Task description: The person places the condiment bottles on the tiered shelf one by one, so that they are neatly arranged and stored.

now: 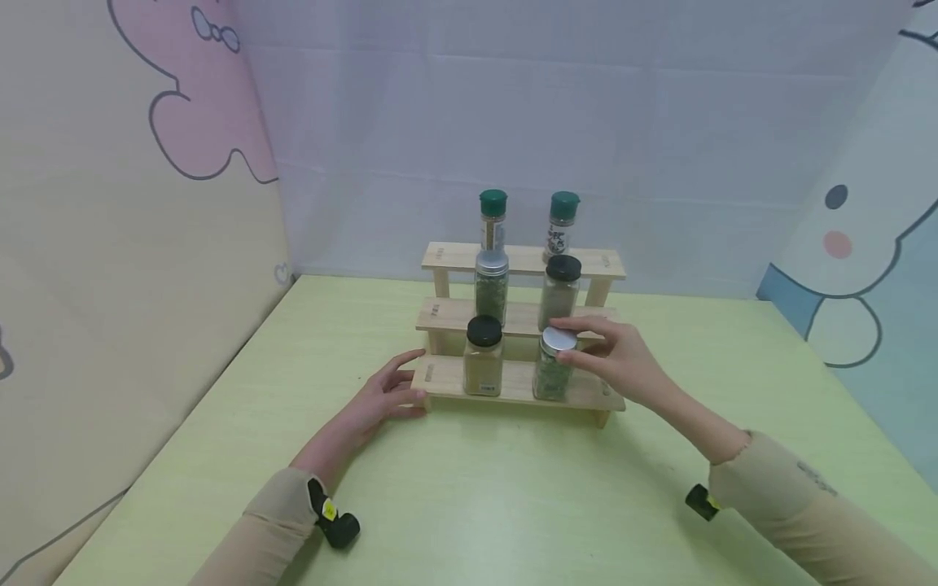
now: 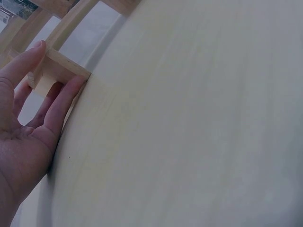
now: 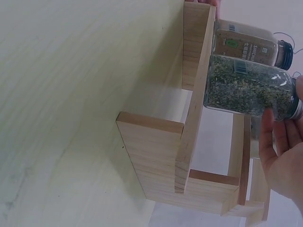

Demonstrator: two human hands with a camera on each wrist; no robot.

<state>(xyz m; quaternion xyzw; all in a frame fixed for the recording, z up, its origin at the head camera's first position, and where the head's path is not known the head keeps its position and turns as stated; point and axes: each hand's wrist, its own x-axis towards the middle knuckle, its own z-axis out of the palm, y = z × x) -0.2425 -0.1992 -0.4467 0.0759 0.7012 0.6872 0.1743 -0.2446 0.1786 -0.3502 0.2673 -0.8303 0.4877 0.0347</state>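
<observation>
A three-step wooden rack (image 1: 523, 394) stands on the table with two spice jars on each step. My right hand (image 1: 615, 358) grips the silver lid of a glass jar of green dried herbs (image 1: 552, 378) at the right of the lowest step. In the right wrist view, thumb and fingers sit around the lid end of this herb jar (image 3: 246, 87). My left hand (image 1: 377, 400) holds the left end of the lowest step. Up close, the left thumb and fingers (image 2: 61, 106) spread around that step's end and leg.
Left of the herb jar is a black-lidded jar of tan powder (image 1: 483, 370). The middle step carries a silver-lidded herb jar (image 1: 491, 293) and a black-lidded jar (image 1: 559, 297). Two green-capped bottles (image 1: 493, 216) stand on top. A cloth-covered wall (image 1: 454, 122) rises behind the table (image 1: 469, 496).
</observation>
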